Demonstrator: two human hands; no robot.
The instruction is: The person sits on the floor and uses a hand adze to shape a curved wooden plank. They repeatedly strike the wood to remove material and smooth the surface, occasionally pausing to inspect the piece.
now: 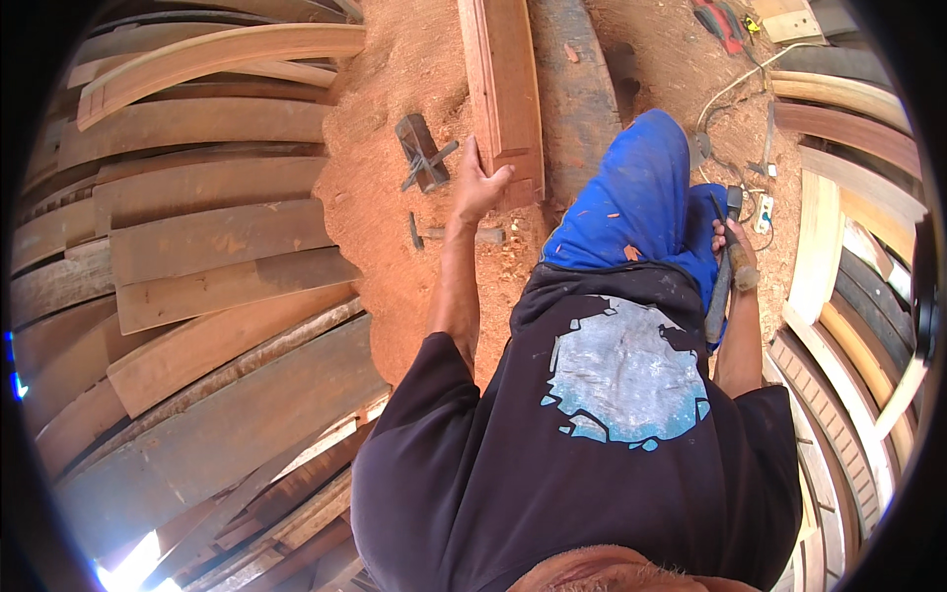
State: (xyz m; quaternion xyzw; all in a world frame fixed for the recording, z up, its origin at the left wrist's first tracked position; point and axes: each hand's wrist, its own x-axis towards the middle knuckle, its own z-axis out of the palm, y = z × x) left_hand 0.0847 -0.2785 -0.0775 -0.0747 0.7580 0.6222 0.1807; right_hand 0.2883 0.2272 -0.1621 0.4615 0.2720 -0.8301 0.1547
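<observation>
Sawdust floor (390, 286), orange-brown and loose, sits between stacked boards. Left of frame: long planks (212, 185), flat, weathered brown to grey, plus one curved pale-red piece (217, 61) on top at upper left. Next, upper centre-left: dark block-shaped tool (422, 153) with a crosspiece, then a hammer (462, 235) lying below it, metal head to the left, wooden handle to the right.

Workpiece is the reddish timber (510, 84), upper centre: straight, smooth-faced, grooved lengthwise, with a stepped cut near its lower end. Long axis runs nearly up-down in frame, top tipped slightly left. It lies just right of my left hand (480, 192), the nearer one: thumb over its lower end, fingers along the left edge. Can't tell if they close under it. Dark, scuffed plank (580, 99) alongside, to the right.

My right hand (732, 242), well apart beyond my blue trousers (631, 187), has its fingers wrapped round a slim dark tool (719, 205); exact type unclear. Far right: cable, white socket strip (764, 213), pale curved boards (821, 242).
</observation>
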